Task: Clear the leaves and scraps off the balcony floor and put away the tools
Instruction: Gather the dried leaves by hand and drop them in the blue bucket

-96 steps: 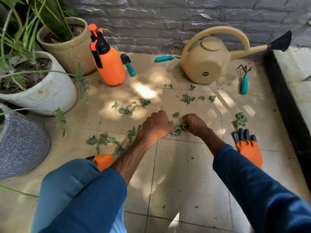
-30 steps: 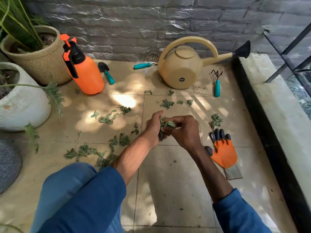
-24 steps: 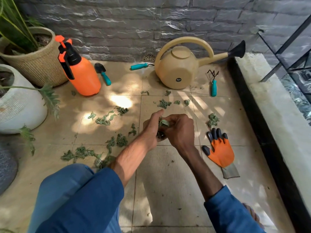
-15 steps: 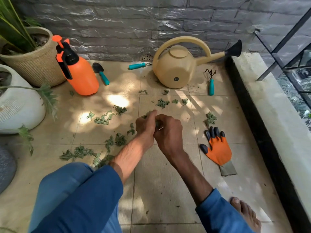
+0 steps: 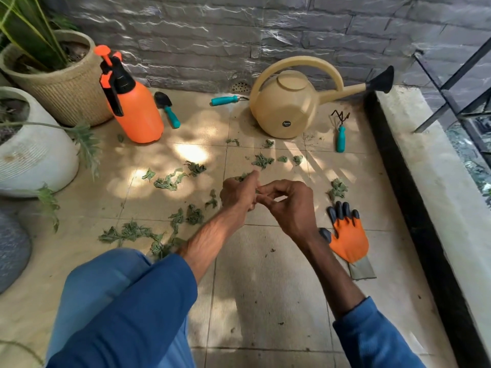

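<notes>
Open floor [image 5: 265, 274] is edged rightward by a ledge [image 5: 427, 197]. Leaves [image 5: 240, 178] are clenched in the left hand [image 5: 237, 193]; right hand [image 5: 291, 205] curled, contents hidden.

1. The back is closed by a wall [image 5: 265, 30] of dark grey, rough-faced stone courses.
2. The floor [image 5: 265, 288] is laid with large beige tiles, parted by thin grout lines.
3. A small round drain grate [image 5: 240, 86] is set at the wall's foot.
4. Along the right side a pale concrete ledge [image 5: 435, 187] is raised, edged by a black strip [image 5: 411, 208].
5. Above the ledge a dark metal railing [image 5: 449, 93] is seen.
6. Dappled sunlight [image 5: 190, 153] is cast in patches across the tiles.
</notes>
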Demonstrator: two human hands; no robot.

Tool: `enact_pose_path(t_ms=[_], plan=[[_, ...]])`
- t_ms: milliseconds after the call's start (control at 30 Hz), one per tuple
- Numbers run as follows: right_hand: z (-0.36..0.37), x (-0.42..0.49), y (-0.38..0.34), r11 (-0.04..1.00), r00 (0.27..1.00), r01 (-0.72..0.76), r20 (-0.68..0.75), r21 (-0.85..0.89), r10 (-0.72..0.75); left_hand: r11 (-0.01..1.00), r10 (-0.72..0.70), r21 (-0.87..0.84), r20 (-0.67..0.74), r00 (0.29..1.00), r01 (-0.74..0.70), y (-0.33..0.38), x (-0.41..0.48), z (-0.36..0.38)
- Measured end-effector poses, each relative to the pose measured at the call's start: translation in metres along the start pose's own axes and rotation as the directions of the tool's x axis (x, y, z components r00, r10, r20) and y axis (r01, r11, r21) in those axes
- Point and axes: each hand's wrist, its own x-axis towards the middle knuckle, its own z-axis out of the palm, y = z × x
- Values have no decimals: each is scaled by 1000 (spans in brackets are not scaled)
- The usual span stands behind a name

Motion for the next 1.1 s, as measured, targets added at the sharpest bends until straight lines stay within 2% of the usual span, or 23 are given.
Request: enact_pose_path(t_ms=[100,200,300,400,467,567,667,767,1033,1100], plan=[[8,-1,15,995,998,-14,-65,-95,8,1000,-1,27,-51,999,2,-1,-2,0],[19,-1,15,996,996,15,-81,-88,-22,1000,-18,1,-39,999,18,0,-2,-2],[17,-2,12,982,998,67,8,-179,-67,998,-37,-44,-53,998,35,2,1,-6],[6,-2,16,1000,996,27,82,-14,-26,992,-37,-126,-51,998,31,7,3,-10],[-7,-2,32,996,999,-40,26,77,38,988,-5,-157,-28,1000,1,10,3,-11],[-21,1,87,982,986,-145,-99,-122,134,985,4,-173,-12,1000,-6,11,3,-14],[-22,2,143,896,965,-250,-19,-366,261,983,-43,-180,-8,999,41,10,3,-17],[-8,-1,181,828,947,-189,124,-528,296,976,-92,-197,18,996,94,9,2,-21],[27,-6,200,732,966,-4,185,-682,178,974,-106,-192,84,991,120,15,-2,-32],[30,-10,199,709,970,-2,171,-706,173,975,-101,-192,84,991,115,17,-3,-34]])
